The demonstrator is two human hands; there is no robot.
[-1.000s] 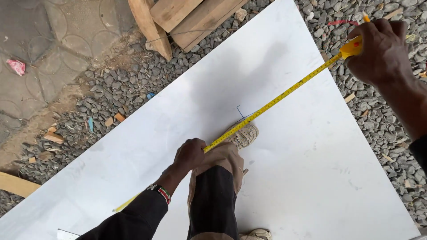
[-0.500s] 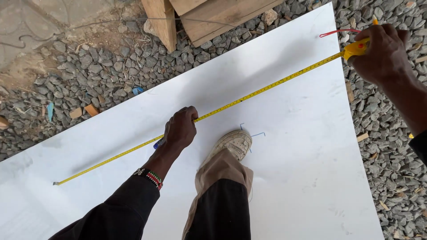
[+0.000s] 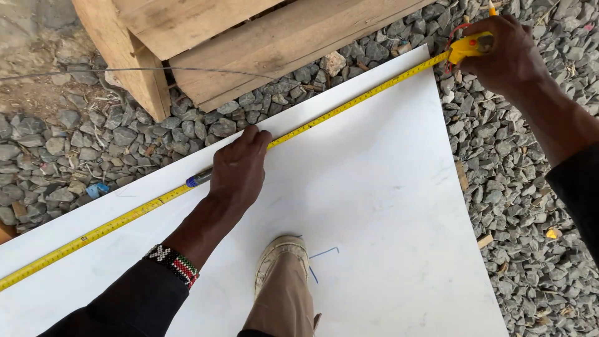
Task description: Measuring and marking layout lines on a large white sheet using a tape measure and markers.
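Observation:
A yellow tape measure blade (image 3: 355, 103) runs diagonally along the far edge of a large white board (image 3: 387, 206). My left hand (image 3: 240, 171) lies on the blade near its middle and presses it to the board. A blue pen (image 3: 198, 179) sticks out from under this hand's palm. At the board's top right corner, my right hand (image 3: 508, 53) grips the yellow tape case (image 3: 465, 47) over the gravel. My shoe (image 3: 281, 259) stands on the board below the left hand, next to thin blue pen marks (image 3: 324, 253).
Wooden pallet planks (image 3: 249, 37) lie just beyond the board's far edge. Grey gravel (image 3: 530, 218) surrounds the board, with small wood chips scattered in it. A thin wire (image 3: 93, 72) runs across the stones and the pallet at the upper left.
The tape and my left hand have moved from the middle of the board up to its far edge. My right hand has followed with the case to the board's corner.

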